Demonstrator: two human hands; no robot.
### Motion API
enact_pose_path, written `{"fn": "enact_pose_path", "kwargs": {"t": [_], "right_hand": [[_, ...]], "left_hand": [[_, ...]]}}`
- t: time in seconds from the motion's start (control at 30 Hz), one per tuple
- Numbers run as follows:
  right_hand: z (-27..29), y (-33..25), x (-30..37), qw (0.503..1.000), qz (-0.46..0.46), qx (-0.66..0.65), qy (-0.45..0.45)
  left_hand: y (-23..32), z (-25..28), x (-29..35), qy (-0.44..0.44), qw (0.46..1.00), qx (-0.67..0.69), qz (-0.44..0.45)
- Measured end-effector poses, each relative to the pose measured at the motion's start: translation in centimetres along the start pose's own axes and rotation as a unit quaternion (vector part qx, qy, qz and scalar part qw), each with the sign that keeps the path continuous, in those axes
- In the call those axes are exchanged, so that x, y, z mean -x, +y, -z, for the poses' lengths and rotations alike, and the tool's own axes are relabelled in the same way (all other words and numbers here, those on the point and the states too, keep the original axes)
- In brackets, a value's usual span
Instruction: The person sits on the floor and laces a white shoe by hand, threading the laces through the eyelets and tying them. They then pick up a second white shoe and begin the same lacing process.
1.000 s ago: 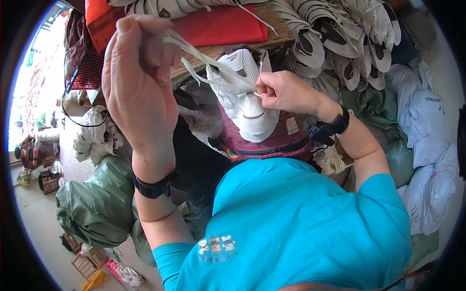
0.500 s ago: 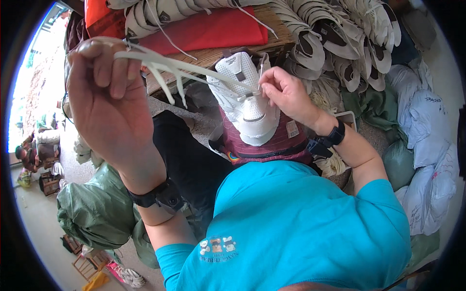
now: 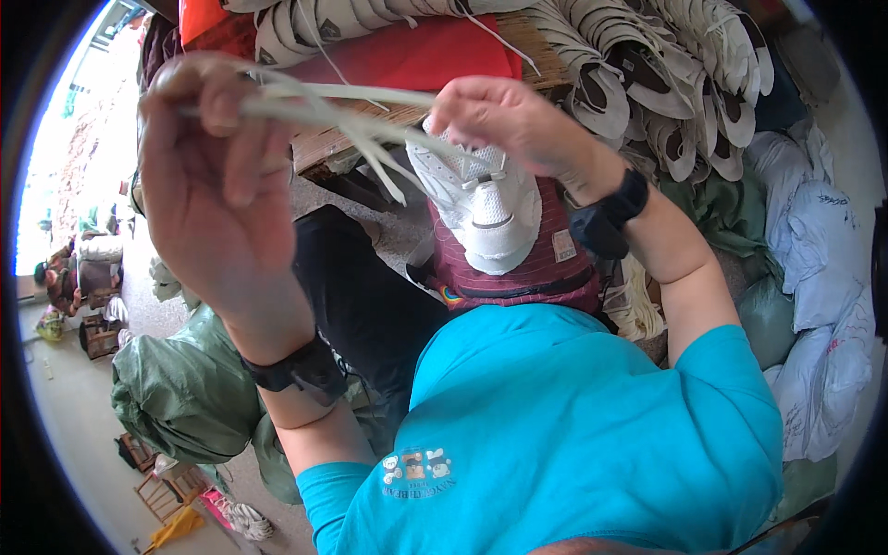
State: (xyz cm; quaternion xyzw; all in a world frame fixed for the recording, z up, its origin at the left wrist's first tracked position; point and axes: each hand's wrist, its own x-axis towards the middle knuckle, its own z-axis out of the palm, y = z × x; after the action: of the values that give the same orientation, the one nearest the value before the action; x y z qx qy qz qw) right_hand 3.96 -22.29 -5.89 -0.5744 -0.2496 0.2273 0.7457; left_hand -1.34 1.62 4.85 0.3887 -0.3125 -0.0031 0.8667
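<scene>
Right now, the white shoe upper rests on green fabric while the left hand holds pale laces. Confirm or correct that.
The colour is wrong: the head view shows the white shoe upper resting on maroon fabric, not green. The left hand does hold pale laces.

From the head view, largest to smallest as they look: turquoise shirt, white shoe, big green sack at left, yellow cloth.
1. Turquoise shirt
2. Green sack and white shoe: too alike to rank
3. Yellow cloth

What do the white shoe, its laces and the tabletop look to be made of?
White shoe: mesh toe, probably fabric; smoother matte panels, perhaps synthetic leather. Laces: likely woven textile, flat and pliable, though blurred. Tabletop: apparently wood, brown with streaky grain, worn-looking.
</scene>
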Motion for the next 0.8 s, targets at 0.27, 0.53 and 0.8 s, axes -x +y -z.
{"fn": "enact_pose_path", "kwargs": {"t": [0.27, 0.53, 0.8], "right_hand": [[9.5, -4.2, 6.0, 0.963, 0.041, -0.229, 0.138], [25.6, -2.3, 15.3, 0.819, -0.061, -0.313, 0.477], [36.9, 2.2, 32.1, 0.682, -0.045, -0.113, 0.721]], "left_hand": [[2.5, 11.7, 7.3, 0.412, 0.910, -0.055, 0.004], [9.1, 27.3, 18.3, 0.464, 0.866, 0.171, 0.077], [13.0, 31.0, 20.1, 0.602, 0.784, -0.152, -0.022]]}}
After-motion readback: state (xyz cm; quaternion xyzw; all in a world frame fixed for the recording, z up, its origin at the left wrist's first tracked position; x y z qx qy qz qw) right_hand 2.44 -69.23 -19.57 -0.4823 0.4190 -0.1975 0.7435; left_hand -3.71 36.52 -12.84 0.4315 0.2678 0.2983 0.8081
